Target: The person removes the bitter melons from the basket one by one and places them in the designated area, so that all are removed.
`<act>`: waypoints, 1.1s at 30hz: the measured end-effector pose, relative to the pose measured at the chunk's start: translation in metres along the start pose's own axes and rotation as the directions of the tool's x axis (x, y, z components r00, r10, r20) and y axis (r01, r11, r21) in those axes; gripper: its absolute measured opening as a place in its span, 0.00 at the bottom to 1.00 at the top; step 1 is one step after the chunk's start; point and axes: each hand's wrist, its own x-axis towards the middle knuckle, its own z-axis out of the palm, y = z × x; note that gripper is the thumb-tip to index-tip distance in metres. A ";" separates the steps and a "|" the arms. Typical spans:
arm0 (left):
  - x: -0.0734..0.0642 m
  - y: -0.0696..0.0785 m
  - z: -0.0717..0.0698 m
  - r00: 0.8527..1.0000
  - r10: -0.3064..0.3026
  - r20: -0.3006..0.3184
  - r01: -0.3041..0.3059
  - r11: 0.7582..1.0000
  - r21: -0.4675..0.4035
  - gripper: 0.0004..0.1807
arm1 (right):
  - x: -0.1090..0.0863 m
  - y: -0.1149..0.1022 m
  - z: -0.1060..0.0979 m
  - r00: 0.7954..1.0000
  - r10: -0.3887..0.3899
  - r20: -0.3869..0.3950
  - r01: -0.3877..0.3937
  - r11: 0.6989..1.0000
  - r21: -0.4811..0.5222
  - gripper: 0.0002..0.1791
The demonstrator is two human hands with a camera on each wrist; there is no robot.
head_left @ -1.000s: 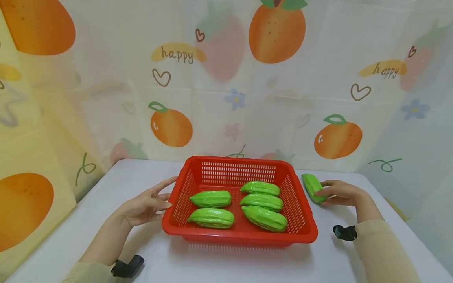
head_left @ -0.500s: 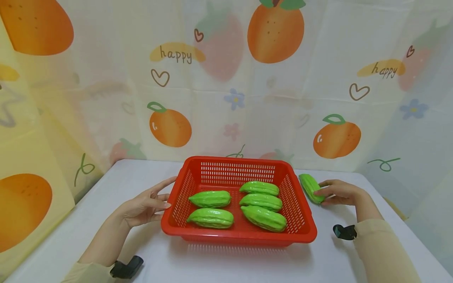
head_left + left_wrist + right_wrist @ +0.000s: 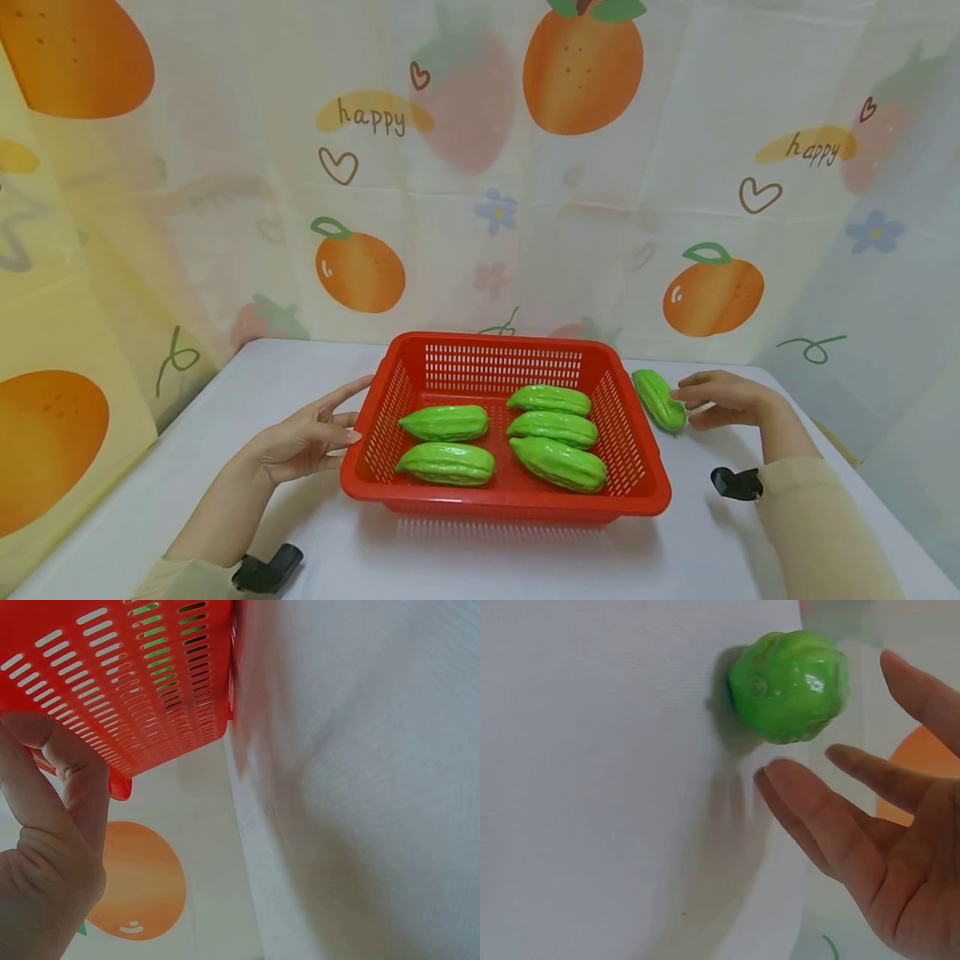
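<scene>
A red plastic basket [image 3: 501, 497] with slotted walls stands on the white table. Inside it lie several bright green, ridged bitter melons, among them one at the front left [image 3: 446, 463]. My left hand [image 3: 303, 437] holds the basket's left rim, fingers bent at it; the left wrist view has these fingers [image 3: 84, 787] against the red wall. Right of the basket another bitter melon [image 3: 660, 402] lies on the table. Close beside it is my right hand [image 3: 723, 400], its fingers spread and loosely bent. The right wrist view shows a gap between them and the melon [image 3: 791, 686].
The white table [image 3: 480, 567] runs back to a hanging cloth [image 3: 570, 208] printed with oranges and hearts. Black devices are worn at both wrists, the left one [image 3: 267, 568] and the right one [image 3: 737, 483].
My right hand has let go of the bitter melon outside the basket and moved slightly up and right. The left hand and the basket have stayed where they were.
</scene>
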 end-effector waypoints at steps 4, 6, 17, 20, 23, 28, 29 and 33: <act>0.000 0.000 0.001 1.000 0.001 0.007 -0.001 1.000 -0.005 0.47 | -0.004 -0.006 -0.008 0.999 -0.022 -0.045 0.021 0.999 -0.024 0.43; 0.000 0.000 0.001 1.000 0.002 0.015 -0.002 1.000 -0.005 0.47 | -0.006 -0.010 -0.011 0.998 -0.038 -0.059 0.036 0.999 -0.022 0.42; 0.000 0.001 0.001 0.999 0.012 0.038 -0.011 1.000 -0.005 0.47 | -0.013 -0.036 -0.013 0.975 -0.176 -0.138 0.175 0.984 -0.019 0.40; -0.001 0.000 0.000 0.998 0.014 0.055 -0.013 1.000 -0.006 0.46 | -0.013 -0.045 -0.010 0.964 -0.212 -0.159 0.211 0.977 -0.025 0.39; -0.001 -0.001 -0.002 0.998 0.017 0.068 -0.016 1.000 -0.004 0.45 | -0.014 -0.055 -0.007 0.951 -0.254 -0.174 0.254 0.967 -0.024 0.38; -0.002 -0.001 -0.004 0.997 0.018 0.069 -0.018 1.000 -0.004 0.45 | -0.015 -0.067 0.000 0.932 -0.316 -0.180 0.317 0.948 -0.022 0.35; -0.002 -0.001 -0.004 0.998 0.015 0.064 -0.015 1.000 -0.005 0.45 | -0.015 -0.069 0.001 0.928 -0.324 -0.181 0.326 0.945 -0.021 0.34; 0.000 0.001 -0.004 0.998 0.011 0.060 -0.010 1.000 -0.006 0.45 | -0.016 -0.076 0.006 0.913 -0.356 -0.199 0.358 0.933 -0.027 0.32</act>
